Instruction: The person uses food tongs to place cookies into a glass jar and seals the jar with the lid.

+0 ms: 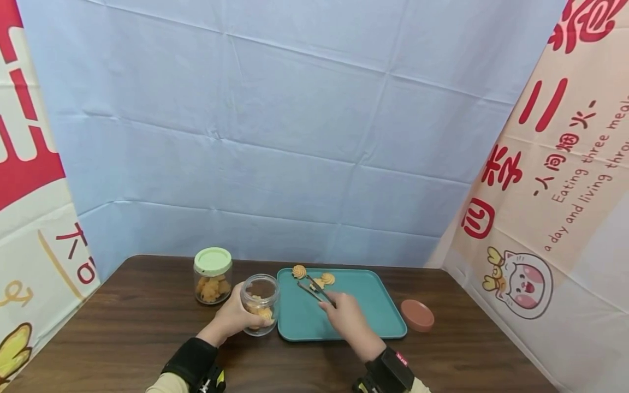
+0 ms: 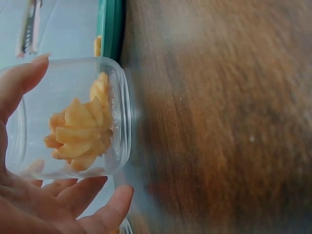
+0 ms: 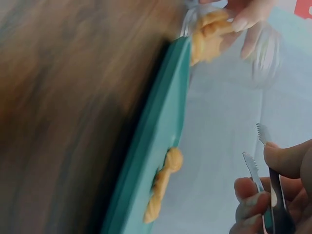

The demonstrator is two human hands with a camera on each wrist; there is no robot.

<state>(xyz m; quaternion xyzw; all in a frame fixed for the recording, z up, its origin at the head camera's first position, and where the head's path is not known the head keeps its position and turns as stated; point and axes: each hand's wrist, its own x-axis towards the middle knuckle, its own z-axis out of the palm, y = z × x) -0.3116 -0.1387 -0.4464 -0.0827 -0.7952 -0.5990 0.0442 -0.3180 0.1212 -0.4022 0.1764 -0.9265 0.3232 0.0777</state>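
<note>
My left hand (image 1: 236,312) grips an uncapped clear jar (image 1: 259,289) at the tray's left side. Ridged swirl cookies (image 2: 80,131) lie in the bottom of this jar. With my right hand (image 1: 350,317) I hold metal tongs (image 3: 277,195) above the teal tray (image 1: 344,316). The toothed tips stand apart with nothing between them in the right wrist view. Below and around the tongs, a few swirl cookies (image 1: 327,279) sit near the tray's back left, one of them (image 1: 298,271) close to the back rim.
A second jar (image 1: 211,284) of cookies, capped by a light green lid (image 1: 213,260), stands at the back left. To the right of the tray lies a round pinkish-brown lid (image 1: 417,315). Dark wood tabletop (image 1: 123,333) runs along the front, and hanging cloth (image 1: 295,136) closes off the back.
</note>
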